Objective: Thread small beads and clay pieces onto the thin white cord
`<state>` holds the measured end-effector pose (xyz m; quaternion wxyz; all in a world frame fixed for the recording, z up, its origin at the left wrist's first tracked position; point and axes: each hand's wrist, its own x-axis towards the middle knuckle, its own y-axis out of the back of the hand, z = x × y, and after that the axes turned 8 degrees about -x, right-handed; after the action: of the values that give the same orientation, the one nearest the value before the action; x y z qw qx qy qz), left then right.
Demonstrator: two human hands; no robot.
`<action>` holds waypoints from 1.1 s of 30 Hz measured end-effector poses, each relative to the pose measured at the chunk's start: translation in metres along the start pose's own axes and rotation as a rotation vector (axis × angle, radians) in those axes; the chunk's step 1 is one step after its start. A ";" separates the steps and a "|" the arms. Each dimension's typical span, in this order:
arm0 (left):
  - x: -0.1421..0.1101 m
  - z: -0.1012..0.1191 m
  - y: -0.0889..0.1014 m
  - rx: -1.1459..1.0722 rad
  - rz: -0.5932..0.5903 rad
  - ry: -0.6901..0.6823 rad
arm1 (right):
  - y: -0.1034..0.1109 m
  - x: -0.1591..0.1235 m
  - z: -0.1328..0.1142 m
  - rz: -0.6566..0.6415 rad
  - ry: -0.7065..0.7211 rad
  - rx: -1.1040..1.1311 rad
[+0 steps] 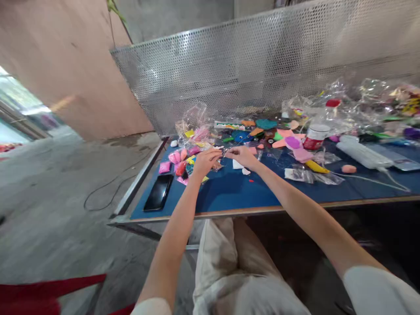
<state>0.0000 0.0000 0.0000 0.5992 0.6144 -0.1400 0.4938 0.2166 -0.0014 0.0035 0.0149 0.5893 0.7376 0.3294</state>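
Note:
Both arms stretch over the blue table top, and the hands almost meet at its middle. My left hand (206, 162) is closed, fingers pointing right; what it pinches is too small to make out. Facing it, my right hand (243, 157) is also closed, its fingertips on something small and shiny that I cannot name. White pieces (237, 164) lie just below the right hand, with a tiny red bit (251, 180) nearer the front edge. Left of the left hand are pink lumps (174, 156) and a red lump (180, 168) that look like modelling clay, among plastic wrappers.
A black phone (159, 192) lies at the table's left front corner. On the right are a white tub with a red label (315, 136), a yellow piece (316, 166) and a white device with a cable (365, 153). A perforated metal panel (210, 74) stands behind.

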 end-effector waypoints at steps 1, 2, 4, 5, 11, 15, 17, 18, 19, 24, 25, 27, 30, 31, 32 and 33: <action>0.000 0.000 0.000 0.001 -0.015 0.010 | 0.000 0.000 0.000 0.000 -0.002 -0.004; 0.000 0.000 0.000 0.003 -0.028 0.015 | -0.001 0.001 0.001 -0.002 -0.002 -0.008; -0.001 0.001 0.000 0.009 -0.054 0.010 | -0.002 0.002 0.003 -0.008 0.003 -0.014; -0.001 0.001 -0.001 0.011 -0.071 -0.003 | -0.002 0.002 0.004 -0.013 0.007 -0.014; 0.000 0.001 -0.003 0.067 -0.080 -0.090 | -0.003 0.004 0.012 -0.035 0.059 -0.031; 0.000 0.001 -0.001 0.080 -0.099 -0.072 | -0.002 0.004 0.014 -0.051 0.041 -0.016; -0.001 0.001 0.000 0.081 -0.112 -0.048 | -0.002 0.004 0.014 -0.058 0.041 0.012; -0.001 0.001 0.000 0.082 -0.119 -0.040 | -0.002 0.004 0.013 -0.059 0.041 0.025; -0.001 0.001 0.001 0.083 -0.126 -0.035 | -0.002 0.004 0.013 -0.060 0.041 0.034; -0.003 -0.002 0.000 0.072 -0.150 -0.030 | -0.002 0.005 0.013 -0.074 0.014 0.032; -0.003 -0.003 0.000 0.070 -0.147 -0.033 | -0.002 0.005 0.012 -0.076 0.004 0.036; -0.003 -0.004 -0.001 0.075 -0.142 -0.036 | -0.003 0.004 0.011 -0.078 -0.012 0.060; -0.003 -0.005 -0.002 0.095 -0.148 -0.033 | -0.003 0.004 0.010 -0.066 -0.032 0.122; -0.003 -0.005 -0.002 0.100 -0.149 -0.032 | -0.003 0.003 0.009 -0.059 -0.042 0.148; -0.003 -0.004 -0.002 0.104 -0.146 -0.030 | -0.003 0.003 0.008 -0.051 -0.052 0.174; -0.003 -0.003 -0.002 0.106 -0.141 -0.028 | -0.003 0.003 0.007 -0.044 -0.063 0.198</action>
<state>-0.0015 0.0022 -0.0040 0.5971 0.6604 -0.0786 0.4484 0.2158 0.0044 -0.0028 -0.0129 0.5818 0.7783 0.2357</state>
